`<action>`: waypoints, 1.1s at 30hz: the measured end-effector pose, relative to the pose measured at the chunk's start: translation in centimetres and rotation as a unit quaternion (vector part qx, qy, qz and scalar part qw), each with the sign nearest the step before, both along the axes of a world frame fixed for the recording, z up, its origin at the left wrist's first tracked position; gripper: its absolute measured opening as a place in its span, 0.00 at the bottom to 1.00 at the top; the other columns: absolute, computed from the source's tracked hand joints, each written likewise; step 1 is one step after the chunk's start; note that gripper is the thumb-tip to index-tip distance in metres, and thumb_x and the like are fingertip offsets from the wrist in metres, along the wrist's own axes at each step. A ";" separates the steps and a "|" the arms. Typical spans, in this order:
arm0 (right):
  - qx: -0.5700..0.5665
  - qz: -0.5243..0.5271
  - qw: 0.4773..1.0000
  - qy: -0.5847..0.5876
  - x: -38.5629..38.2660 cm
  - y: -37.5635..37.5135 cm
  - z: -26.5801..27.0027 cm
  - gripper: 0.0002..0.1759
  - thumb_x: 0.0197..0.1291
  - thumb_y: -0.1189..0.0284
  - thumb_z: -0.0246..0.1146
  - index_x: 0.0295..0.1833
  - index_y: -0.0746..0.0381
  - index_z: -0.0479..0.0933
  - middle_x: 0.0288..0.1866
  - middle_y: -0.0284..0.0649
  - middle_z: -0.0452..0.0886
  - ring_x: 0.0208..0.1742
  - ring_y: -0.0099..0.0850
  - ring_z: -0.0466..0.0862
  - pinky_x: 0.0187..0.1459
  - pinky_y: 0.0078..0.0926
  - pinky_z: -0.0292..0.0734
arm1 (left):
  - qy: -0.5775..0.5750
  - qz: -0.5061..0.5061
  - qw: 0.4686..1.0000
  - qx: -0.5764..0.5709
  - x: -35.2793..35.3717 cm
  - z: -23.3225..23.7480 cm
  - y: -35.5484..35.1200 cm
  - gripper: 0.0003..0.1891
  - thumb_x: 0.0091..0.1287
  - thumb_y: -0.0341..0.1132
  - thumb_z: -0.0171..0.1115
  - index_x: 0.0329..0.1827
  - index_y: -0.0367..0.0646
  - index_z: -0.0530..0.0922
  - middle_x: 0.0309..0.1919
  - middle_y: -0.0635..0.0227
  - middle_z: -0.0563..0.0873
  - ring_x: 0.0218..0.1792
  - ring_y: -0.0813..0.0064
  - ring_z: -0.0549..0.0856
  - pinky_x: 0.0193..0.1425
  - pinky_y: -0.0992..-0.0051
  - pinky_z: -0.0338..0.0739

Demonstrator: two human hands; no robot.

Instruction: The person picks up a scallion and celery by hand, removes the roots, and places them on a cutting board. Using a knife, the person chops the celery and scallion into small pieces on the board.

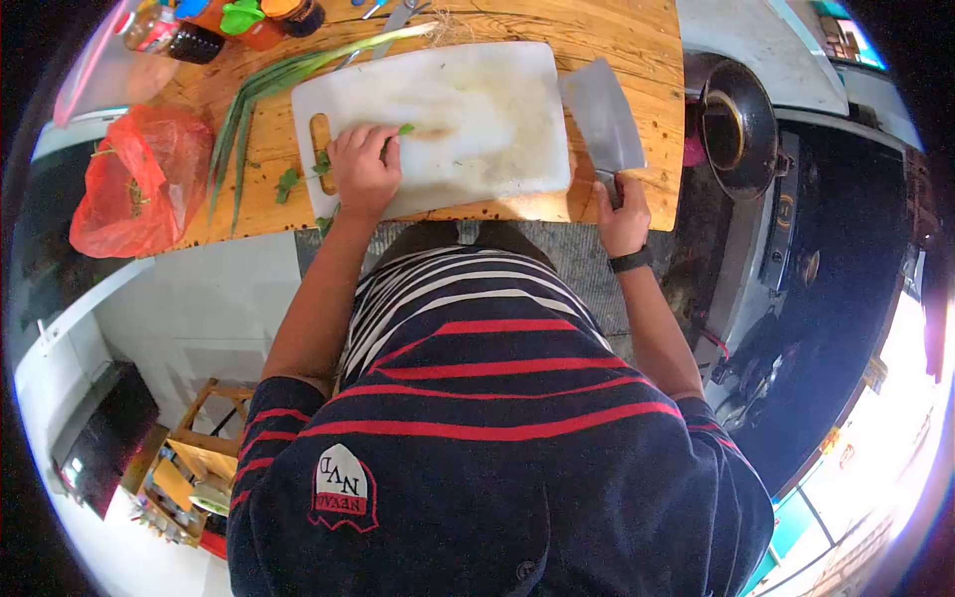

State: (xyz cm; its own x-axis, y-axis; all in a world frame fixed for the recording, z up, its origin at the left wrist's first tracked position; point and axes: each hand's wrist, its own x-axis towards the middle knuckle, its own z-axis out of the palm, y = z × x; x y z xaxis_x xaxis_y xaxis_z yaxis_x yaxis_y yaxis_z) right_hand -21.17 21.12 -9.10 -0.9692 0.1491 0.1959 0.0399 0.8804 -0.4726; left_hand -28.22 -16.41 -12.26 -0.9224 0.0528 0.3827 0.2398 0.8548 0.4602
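My left hand (363, 169) rests on the left part of a white cutting board (477, 109), its fingers curled together. A bit of green leaf (406, 129) shows at the fingertips, and another leaf (322, 163) lies by the board's handle slot. Whatever is under the fingers is hidden. In my right hand (625, 214) is the handle of a cleaver (605, 114). Its broad blade lies flat over the wooden table, just right of the board. Off the board's left edge lies a loose leaf (286, 185).
Scallions (288, 70) stretch behind and left of the board on the wooden table (647, 60). A red plastic bag (139, 189) sits at the left edge. Several lidded jars (244, 20) stand at the back left. A black wok (738, 129) is to the right.
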 end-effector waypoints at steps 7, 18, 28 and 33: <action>-0.029 0.134 0.991 0.004 -1.5 -8.3 -0.4 0.17 0.59 0.64 0.68 0.50 0.60 0.77 0.44 0.46 0.83 0.35 0.47 0.85 0.35 0.41 0.80 | 0.002 -0.003 1.000 -0.002 0.0 0.3 0.1 0.06 0.61 0.36 0.67 0.39 0.49 0.85 0.38 0.66 0.85 0.45 0.59 0.81 0.53 0.60 0.71; -0.049 -0.077 0.996 -0.022 -4.8 -0.9 0.4 0.21 0.58 0.61 0.71 0.47 0.68 0.80 0.36 0.51 0.84 0.36 0.45 0.85 0.38 0.37 0.80 | -0.003 -0.022 1.000 -0.019 -0.4 0.3 0.4 0.06 0.61 0.36 0.67 0.40 0.49 0.86 0.37 0.69 0.85 0.44 0.62 0.81 0.52 0.62 0.70; -0.253 0.101 0.924 -0.270 -2.8 -4.8 5.6 0.18 0.63 0.62 0.67 0.46 0.69 0.80 0.25 0.48 0.81 0.25 0.33 0.81 0.30 0.33 0.75 | -0.034 -0.188 0.982 0.008 -3.6 0.2 5.0 0.05 0.59 0.33 0.67 0.38 0.49 0.86 0.36 0.71 0.85 0.46 0.64 0.81 0.54 0.61 0.71; -0.154 0.174 0.945 -0.230 -4.3 -7.1 5.7 0.17 0.65 0.61 0.62 0.42 0.67 0.79 0.25 0.57 0.79 0.28 0.54 0.81 0.30 0.45 0.74 | -0.066 -0.205 0.977 -0.013 -3.1 0.6 6.0 0.06 0.59 0.34 0.68 0.39 0.50 0.87 0.37 0.72 0.85 0.47 0.65 0.81 0.54 0.63 0.72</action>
State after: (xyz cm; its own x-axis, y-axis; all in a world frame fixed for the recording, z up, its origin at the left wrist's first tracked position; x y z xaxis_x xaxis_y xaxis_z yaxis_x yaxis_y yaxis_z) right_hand -25.43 14.00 -3.44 -0.9421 -0.2122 -0.2595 0.0378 0.7020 -0.7112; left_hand -31.32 -10.44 -11.66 -0.8632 0.4354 0.2555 0.5038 0.7114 0.4901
